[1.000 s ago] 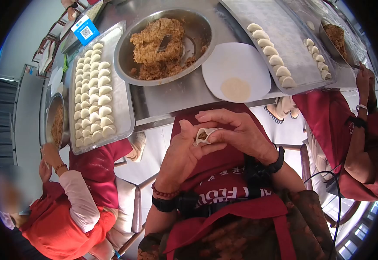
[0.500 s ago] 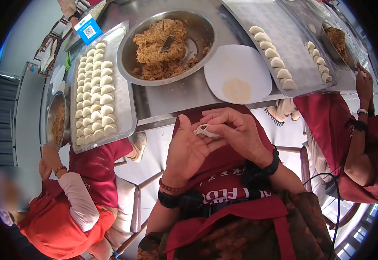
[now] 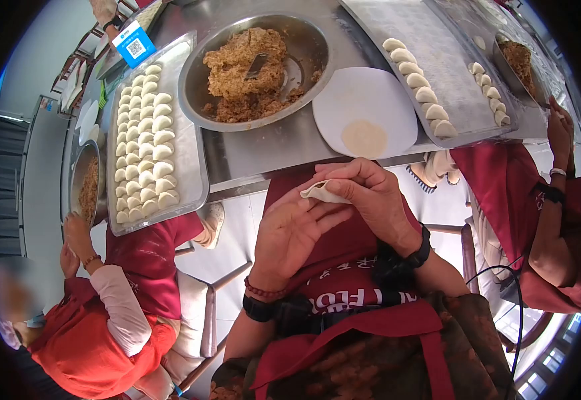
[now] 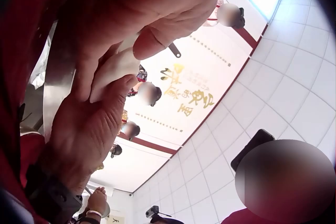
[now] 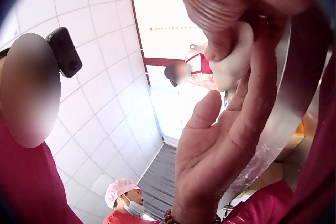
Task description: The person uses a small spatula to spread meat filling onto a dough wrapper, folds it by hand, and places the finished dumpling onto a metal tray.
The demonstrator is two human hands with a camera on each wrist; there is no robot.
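Observation:
A pale dough wrapper [image 3: 324, 192], folded to a half-moon with a narrow dark gap along its upper edge, is between the hands. My right hand [image 3: 382, 208] pinches its right side between thumb and fingers. Palm up, my left hand [image 3: 289, 235] lies under and beside it, fingers extended. In the left wrist view the dough [image 4: 116, 71] shows pale between both hands. The right wrist view shows the dough [image 5: 232, 65] gripped from above, over the fingers of my left hand [image 5: 226, 134], whose thumb stands apart from it.
A metal bowl [image 3: 190, 100] of brown filling stands on the steel table. Beside it, a white plate [image 3: 364, 93] carries a flat dough round [image 3: 364, 138]. Trays of dumplings [image 3: 200, 157] [image 3: 447, 73] lie left and right. People sit on both sides.
The wrapper has gone from a cup with filling showing to a folded half-moon. My left fingers have spread out, and its thumb no longer stands up beside the dough.

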